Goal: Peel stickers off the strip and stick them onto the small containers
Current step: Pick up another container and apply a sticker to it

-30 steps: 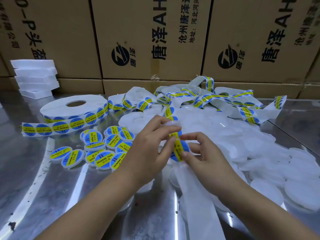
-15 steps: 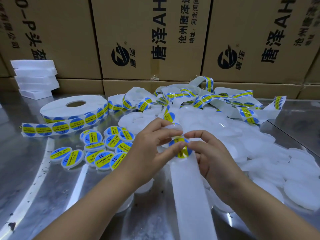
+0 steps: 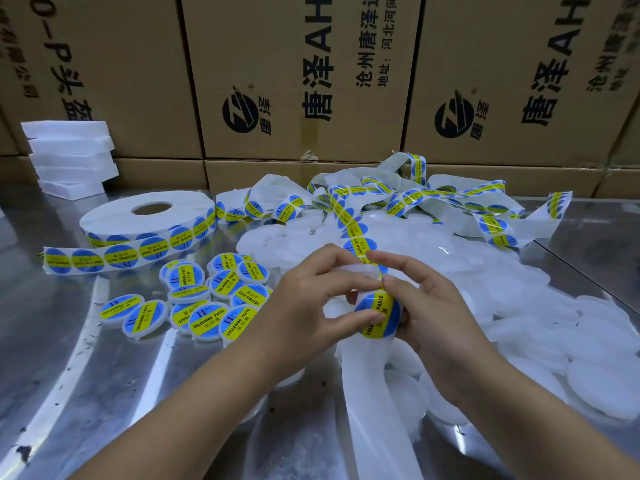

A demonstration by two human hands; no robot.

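Observation:
A round blue-and-yellow sticker (image 3: 377, 315) faces me between my two hands. My left hand (image 3: 311, 306) grips a small white container (image 3: 356, 270), of which only the rim shows above the sticker. My right hand (image 3: 429, 317) pinches the sticker at its top and right edge. The sticker strip (image 3: 356, 233) runs from the tangle at the back down to my fingers. Its bare white backing (image 3: 374, 410) trails toward me over the table. I cannot tell whether the sticker lies flat on the container.
Several labelled containers (image 3: 207, 306) lie left of my hands, and a heap of plain white containers (image 3: 519, 306) spreads to the right. A sticker roll (image 3: 149, 216) sits at the back left, near stacked white foam blocks (image 3: 69, 157). Cardboard boxes (image 3: 298, 81) wall off the back of the metal table (image 3: 86, 375).
The sticker has turned from edge-on to flat, facing me, and sits a little lower and to the right. More bare backing has been drawn toward me.

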